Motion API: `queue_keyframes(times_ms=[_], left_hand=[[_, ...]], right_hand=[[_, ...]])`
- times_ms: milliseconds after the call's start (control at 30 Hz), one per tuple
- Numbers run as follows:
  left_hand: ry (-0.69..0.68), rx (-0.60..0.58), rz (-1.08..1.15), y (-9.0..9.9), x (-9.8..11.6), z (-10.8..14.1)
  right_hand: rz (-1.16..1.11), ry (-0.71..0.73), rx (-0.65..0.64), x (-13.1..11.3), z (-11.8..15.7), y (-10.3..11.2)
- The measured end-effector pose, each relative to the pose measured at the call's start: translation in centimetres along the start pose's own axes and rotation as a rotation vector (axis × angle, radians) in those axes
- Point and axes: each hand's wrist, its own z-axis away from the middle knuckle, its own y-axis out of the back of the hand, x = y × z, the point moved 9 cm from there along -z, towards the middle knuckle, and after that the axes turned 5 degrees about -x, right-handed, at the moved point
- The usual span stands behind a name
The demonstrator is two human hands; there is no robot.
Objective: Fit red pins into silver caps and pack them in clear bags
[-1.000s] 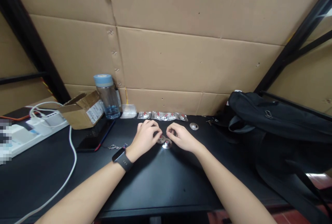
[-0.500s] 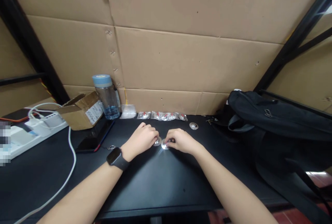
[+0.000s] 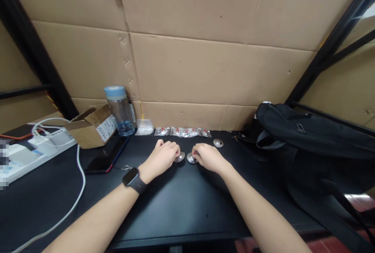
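Observation:
My left hand (image 3: pixel 164 156), with a black watch (image 3: pixel 133 179) on its wrist, has its fingers closed on a small round silver metal disc (image 3: pixel 181 157). A second metal disc (image 3: pixel 191 159) is pinched in the fingers of my right hand (image 3: pixel 207 157). The two discs are side by side just above the black table, a small gap between them. Fingers cover part of each one. Behind my right hand a third disc (image 3: pixel 218 143) with a dark centre lies on the table. Several discs in clear bags (image 3: pixel 186 132) with red marks are lined up along the cardboard wall.
Clear plastic bags (image 3: pixel 144 127) lie by a blue-lidded bottle (image 3: pixel 119 110). To the left are an open cardboard box (image 3: pixel 88 128), a dark phone or tablet (image 3: pixel 107 155), a white power strip (image 3: pixel 38 147) and its cable (image 3: pixel 80 190). A black backpack (image 3: pixel 310 151) fills the right side.
My right hand and its disc have moved a little to the right, away from the left hand's disc. The discs, close together before, are now apart.

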Motion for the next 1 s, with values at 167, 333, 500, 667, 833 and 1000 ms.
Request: queue_keyframes(times_ms=[167, 333, 500, 667, 833, 1000], left_hand=[[0.117, 0.099, 0.065, 1.4, -1.7, 0.0], [0.278, 0.189, 0.265, 2.3, -4.1, 0.0], [0.235, 0.239, 0.496, 1.7, -2.9, -0.1], [0.236, 0.231, 0.544, 1.0, -1.9, -0.1], [0.237, 0.219, 0.56, 0.4, -2.2, -0.1], [0.232, 0.202, 0.58, 0.0, -2.2, -0.2]], right_hand=[[-0.372, 0.081, 0.229, -0.5, -0.3, 2.4], [-0.701, 0.057, 0.38, 0.1, 0.0, 3.3], [-0.89, 0.05, 0.311, -0.8, -0.3, 0.9], [-1.096, 0.011, 0.232, -0.9, -0.6, -0.8], [-1.281, -0.06, 0.194, -0.3, -0.7, -1.6], [-1.359, -0.17, 0.15, -0.1, -0.5, -2.5]])
